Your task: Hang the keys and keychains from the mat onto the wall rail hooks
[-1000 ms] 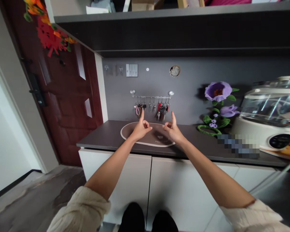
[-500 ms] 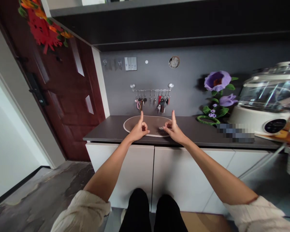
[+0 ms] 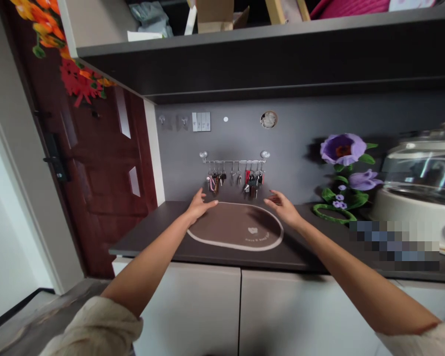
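Note:
My left hand [image 3: 200, 206] is open above the left end of an oval brown mat [image 3: 230, 225] with a pale rim, thumb spread from the fingers. My right hand [image 3: 282, 207] is open near the mat's right end, its fingers apart. Neither hand holds anything. Between and behind them, a metal hook rail [image 3: 234, 161] is fixed to the grey wall. Several keys [image 3: 217, 179] hang at its left, and another bunch of keys with dark fobs [image 3: 254, 184] hangs at its right.
Purple artificial flowers [image 3: 343, 149] stand at the right on the dark counter [image 3: 144, 230], beside a white appliance with a clear top [image 3: 422, 168]. A shelf [image 3: 263, 59] overhangs the counter. A dark red door [image 3: 104, 198] is at the left; white cabinet doors [image 3: 193, 301] are below.
Both hands have opened from curled fingers with index fingers raised and moved farther apart. The view has tilted upward and come closer to the counter, showing boxes on the shelf.

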### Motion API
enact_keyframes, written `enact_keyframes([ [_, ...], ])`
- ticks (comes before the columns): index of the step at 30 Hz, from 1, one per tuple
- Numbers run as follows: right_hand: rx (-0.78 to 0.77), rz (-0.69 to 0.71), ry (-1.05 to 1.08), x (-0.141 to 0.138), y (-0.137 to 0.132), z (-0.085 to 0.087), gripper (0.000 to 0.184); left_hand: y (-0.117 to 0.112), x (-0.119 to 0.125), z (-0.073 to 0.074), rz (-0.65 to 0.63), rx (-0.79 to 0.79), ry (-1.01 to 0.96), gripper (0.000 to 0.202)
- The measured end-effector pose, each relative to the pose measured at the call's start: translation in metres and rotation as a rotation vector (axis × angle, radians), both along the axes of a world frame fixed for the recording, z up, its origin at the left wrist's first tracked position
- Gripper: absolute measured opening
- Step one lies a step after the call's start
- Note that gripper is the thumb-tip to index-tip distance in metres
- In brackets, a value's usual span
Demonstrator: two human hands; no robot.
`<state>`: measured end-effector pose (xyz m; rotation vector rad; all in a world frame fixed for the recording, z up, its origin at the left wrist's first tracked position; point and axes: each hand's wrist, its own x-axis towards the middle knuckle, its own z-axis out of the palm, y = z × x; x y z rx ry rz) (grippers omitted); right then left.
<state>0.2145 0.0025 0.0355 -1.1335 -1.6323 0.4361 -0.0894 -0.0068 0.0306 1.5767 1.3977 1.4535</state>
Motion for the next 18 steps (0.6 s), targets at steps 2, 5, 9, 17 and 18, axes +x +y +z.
enact_keyframes([
  [2, -0.027, -0.059, 0.044, 0.003, 0.024, 0.008, 0.075, 0.026, -0.004, 0.008, 0.068, -0.017, -0.003, 0.099],
  [5, -0.023, -0.124, 0.127, -0.002, 0.056, 0.02, 0.096, 0.064, -0.002, 0.017, 0.134, 0.014, -0.027, 0.102],
  [9, 0.046, -0.204, 0.241, -0.023, 0.091, 0.025, 0.113, 0.106, 0.014, 0.019, 0.137, 0.088, -0.178, 0.102],
  [17, 0.138, -0.359, 0.388, -0.084, 0.114, 0.018, 0.114, 0.137, 0.069, 0.013, 0.19, 0.268, -0.512, 0.093],
  [18, 0.148, -0.367, 0.414, -0.09, 0.115, 0.018, 0.112, 0.137, 0.076, 0.013, 0.197, 0.287, -0.539, 0.094],
])
